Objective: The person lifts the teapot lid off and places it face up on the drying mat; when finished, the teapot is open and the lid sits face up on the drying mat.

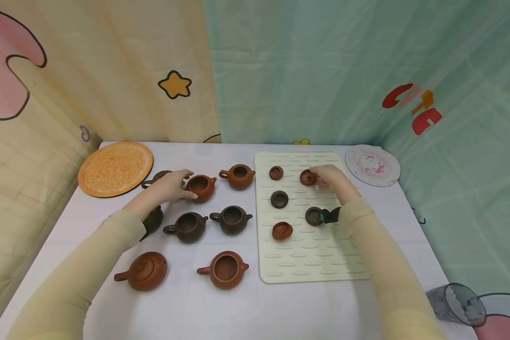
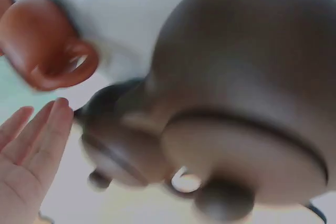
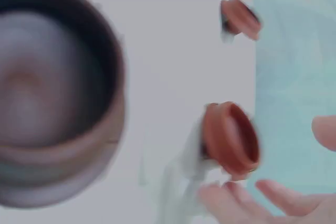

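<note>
My left hand (image 1: 169, 186) is at a reddish-brown teapot (image 1: 201, 189) without a lid. In the left wrist view, its straight fingers (image 2: 58, 129) stand just apart from that pot's handle (image 2: 79, 66). Close by are two dark lidded teapots (image 2: 247, 61), (image 2: 115, 145), partly hidden by the arm in the head view. On the cream mat (image 1: 323, 271), my right hand (image 1: 329, 179) hovers beside a reddish lid (image 1: 308, 177). The right wrist view shows its fingers spread around that lid (image 3: 228, 140), seemingly not gripping it. A dark lid (image 1: 314, 216) lies below the right hand.
Other open teapots (image 1: 239, 176), (image 1: 232, 219), (image 1: 188, 227), (image 1: 227, 269) stand left of the mat, with a lidded one (image 1: 148, 271) in front. More lids (image 1: 276, 173), (image 1: 279, 199), (image 1: 282, 231) lie on the mat. Round placemats (image 1: 115, 168), (image 1: 372, 165) occupy the back corners; a glass (image 1: 456, 304) lies front right.
</note>
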`<state>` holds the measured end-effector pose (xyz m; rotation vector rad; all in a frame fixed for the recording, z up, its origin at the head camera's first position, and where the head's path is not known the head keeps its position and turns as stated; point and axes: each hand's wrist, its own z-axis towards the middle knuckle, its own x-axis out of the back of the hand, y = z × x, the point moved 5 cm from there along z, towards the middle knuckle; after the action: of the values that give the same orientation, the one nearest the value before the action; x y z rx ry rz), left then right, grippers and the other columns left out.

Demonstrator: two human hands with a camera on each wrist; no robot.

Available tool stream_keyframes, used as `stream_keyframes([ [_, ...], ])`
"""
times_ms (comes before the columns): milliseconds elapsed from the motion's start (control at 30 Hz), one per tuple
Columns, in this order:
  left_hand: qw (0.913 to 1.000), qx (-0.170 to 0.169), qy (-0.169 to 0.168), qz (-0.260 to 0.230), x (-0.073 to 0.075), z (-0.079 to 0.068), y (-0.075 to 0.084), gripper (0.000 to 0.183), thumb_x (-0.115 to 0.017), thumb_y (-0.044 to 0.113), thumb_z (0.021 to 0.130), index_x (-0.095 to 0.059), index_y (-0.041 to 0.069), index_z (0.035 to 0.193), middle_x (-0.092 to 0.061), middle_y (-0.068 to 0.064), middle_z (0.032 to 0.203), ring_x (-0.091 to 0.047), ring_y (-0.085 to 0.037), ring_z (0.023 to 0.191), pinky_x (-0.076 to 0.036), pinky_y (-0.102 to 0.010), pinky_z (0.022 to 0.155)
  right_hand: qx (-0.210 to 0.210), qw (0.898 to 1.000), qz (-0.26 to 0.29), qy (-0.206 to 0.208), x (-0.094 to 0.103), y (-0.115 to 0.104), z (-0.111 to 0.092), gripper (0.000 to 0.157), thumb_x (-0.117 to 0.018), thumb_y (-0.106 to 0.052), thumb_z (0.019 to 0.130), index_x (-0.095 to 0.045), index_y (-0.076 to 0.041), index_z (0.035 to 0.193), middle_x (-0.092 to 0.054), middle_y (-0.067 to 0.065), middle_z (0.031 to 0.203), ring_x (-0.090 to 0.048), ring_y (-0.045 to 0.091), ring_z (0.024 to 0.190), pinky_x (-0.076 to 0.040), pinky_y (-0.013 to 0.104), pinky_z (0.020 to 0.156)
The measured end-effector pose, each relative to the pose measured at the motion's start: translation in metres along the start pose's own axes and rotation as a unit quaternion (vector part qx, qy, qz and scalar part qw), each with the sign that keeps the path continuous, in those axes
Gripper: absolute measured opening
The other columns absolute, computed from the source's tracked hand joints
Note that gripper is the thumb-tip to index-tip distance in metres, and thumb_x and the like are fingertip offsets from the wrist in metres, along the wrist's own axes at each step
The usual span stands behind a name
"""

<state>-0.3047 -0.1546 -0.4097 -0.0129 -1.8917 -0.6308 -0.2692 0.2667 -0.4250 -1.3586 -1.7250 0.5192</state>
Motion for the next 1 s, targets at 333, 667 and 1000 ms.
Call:
stream_keyframes([
  [333,0.9954,-0.076,0.058,0.003,0.039,-0.083,0.007,0.053,-0.076,0.020,0.087,-0.058,-0.002,0.132,-0.061,-0.025,0.129,-0.059,-0.043,0.116,-0.048,-0.056,0.097,0.135,0.975,-0.177,0.005,-0.043,-0.054,-0.059,0.061,-0.048,-0.037,0.103,-0.030,-0.008,0.154,-0.031,0.021,0.158,-0.032,0.038,0.144,-0.033,0.054,0.115],
  [667,0.9968,-0.061,0.046,-0.022,-0.006,-0.160,-0.036,0.050,-0.083,0.025,0.077,-0.068,0.004,0.119,-0.069,-0.018,0.114,-0.066,-0.037,0.101,-0.056,-0.050,0.082,0.318,0.922,-0.191,-0.111,-0.182,-0.082,-0.132,0.038,-0.059,-0.028,0.098,-0.061,-0.011,0.132,-0.063,0.007,0.132,-0.058,0.025,0.124,-0.048,0.037,0.102],
  [1000,0.9977,-0.044,-0.009,-0.050,-0.050,-0.189,-0.053,0.083,-0.091,0.038,0.063,-0.058,0.003,0.130,-0.065,-0.015,0.124,-0.063,-0.037,0.107,-0.055,-0.051,0.085,0.375,0.869,-0.253,-0.201,-0.294,-0.089,-0.184,0.025,-0.066,-0.030,0.094,-0.070,-0.021,0.117,-0.071,-0.012,0.107,-0.062,-0.005,0.094,-0.045,0.008,0.076],
])
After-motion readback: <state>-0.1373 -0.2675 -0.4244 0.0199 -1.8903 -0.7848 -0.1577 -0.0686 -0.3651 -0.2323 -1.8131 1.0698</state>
